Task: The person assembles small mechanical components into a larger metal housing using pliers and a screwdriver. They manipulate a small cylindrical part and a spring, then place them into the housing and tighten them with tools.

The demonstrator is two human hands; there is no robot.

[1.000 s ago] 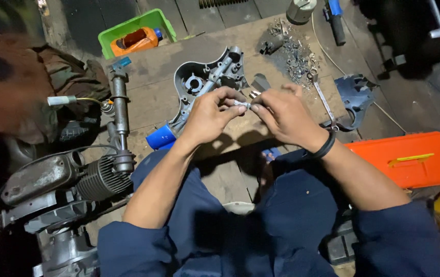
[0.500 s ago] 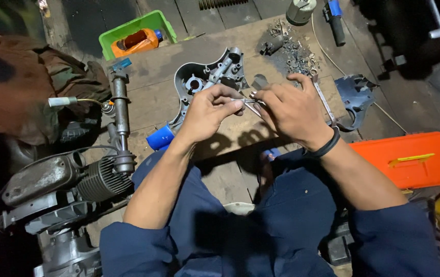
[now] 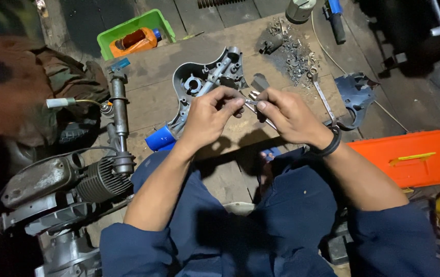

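Both hands meet above the near half of a worn wooden board counter [image 3: 153, 97]. The left hand [image 3: 207, 115] and the right hand [image 3: 287, 115] pinch a small silvery metal part [image 3: 252, 100] between them, fingers closed on it from either side; its exact shape is too small to tell. A thin metal rod [image 3: 267, 123] slants down from the part beneath the right hand. A black wristband [image 3: 328, 146] circles the right wrist.

Just behind the hands lies a grey cast-metal engine cover [image 3: 204, 77], its lower end running under the left hand toward a blue cylinder [image 3: 159, 138] at the counter's near edge. Beyond the right hand sits a heap of small dark metal bits [image 3: 294, 51], and a long silver spanner [image 3: 323, 100] lies along the counter's right side, close to the right wrist. A dark blue-grey metal bracket [image 3: 356, 92] hangs at the right edge.

At the far left corner a green plastic tray [image 3: 156, 21] holds an orange bottle [image 3: 137, 41]. Left of the counter stands a finned grey engine [image 3: 97, 179] with an upright shaft [image 3: 119, 113]. An orange plastic toolbox [image 3: 410, 156] lies on the floor at right. The barest stretch of board is the left-centre strip between shaft and cover.
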